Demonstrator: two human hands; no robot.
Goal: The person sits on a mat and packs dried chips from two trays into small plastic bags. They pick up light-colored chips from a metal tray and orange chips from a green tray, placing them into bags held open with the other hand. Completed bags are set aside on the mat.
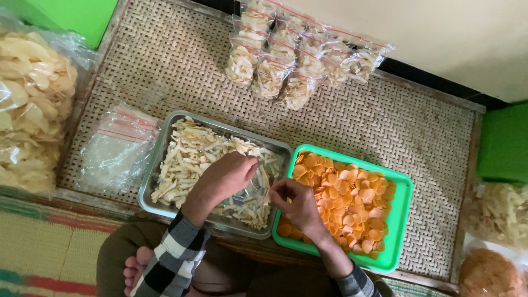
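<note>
My left hand point(223, 179) hovers over a metal tray point(147, 192) filled with pale strip-shaped chips point(187, 157), its fingers curled on the mouth of a small clear plastic bag point(257, 186). My right hand point(297, 204) pinches the other side of that bag, at the border between the metal tray and a green plastic tray point(405, 195) of round orange chips point(355, 203). The bag hangs between both hands above the pale chips. What is inside it is hard to make out.
Several sealed small bags of pale chips point(297, 60) lie at the back of the woven mat table point(412, 124). A stack of empty clear bags point(118, 146) lies left of the metal tray. Large bags of crackers sit at the far left point(27, 104) and right point(498, 212).
</note>
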